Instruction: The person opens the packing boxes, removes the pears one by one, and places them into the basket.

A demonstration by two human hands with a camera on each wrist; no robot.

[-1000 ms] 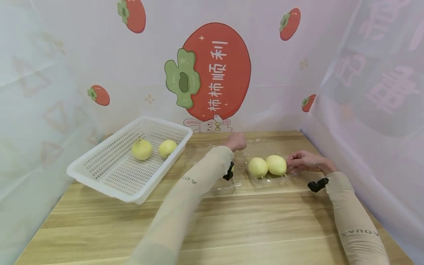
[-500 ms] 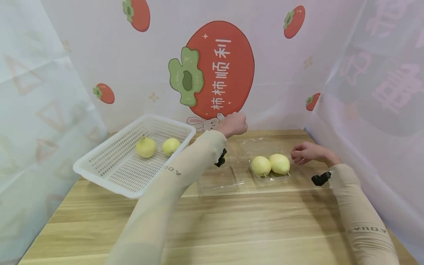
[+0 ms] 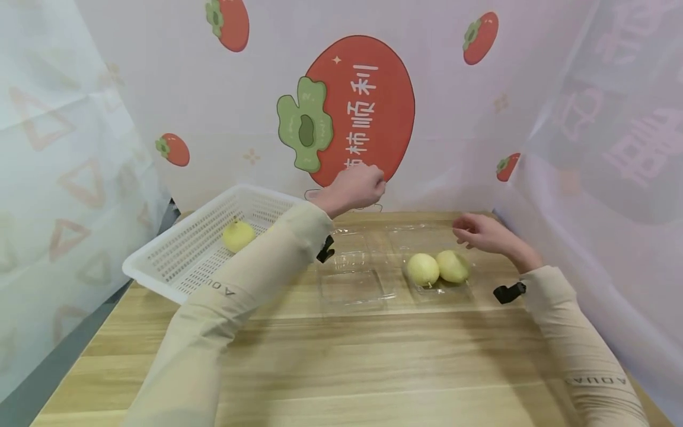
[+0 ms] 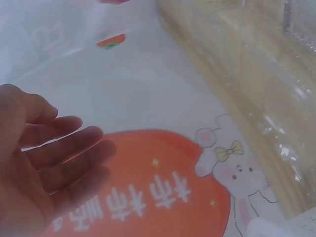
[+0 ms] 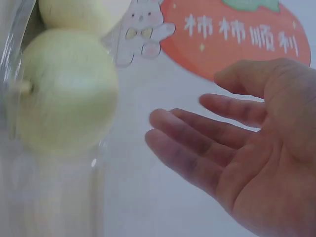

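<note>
My left hand (image 3: 353, 188) is raised above the back edge of the table, its fingers (image 4: 74, 148) loosely bent and holding nothing. Just behind and to the right of two pale yellow pears hovers my right hand (image 3: 484, 233), also holding nothing, with slightly bent fingers. The left pear (image 3: 423, 270) and right pear (image 3: 453, 266) lie side by side in a clear plastic fruit box (image 3: 439, 295); in the right wrist view, the nearer pear (image 5: 69, 91) shows its stem. Left of it stands another clear plastic box (image 3: 349, 286), partly hidden by my left arm.
A white plastic basket (image 3: 160, 279) sits at the back left with one yellow pear (image 3: 238, 236) visible; my left sleeve covers part of it. Printed cloth walls (image 3: 453, 118) enclose the wooden table (image 3: 373, 367) at the back and both sides.
My left hand has risen and moved left, uncovering more of the left box and hiding one pear in the basket. My right hand has lifted away from the pears, towards the back.
</note>
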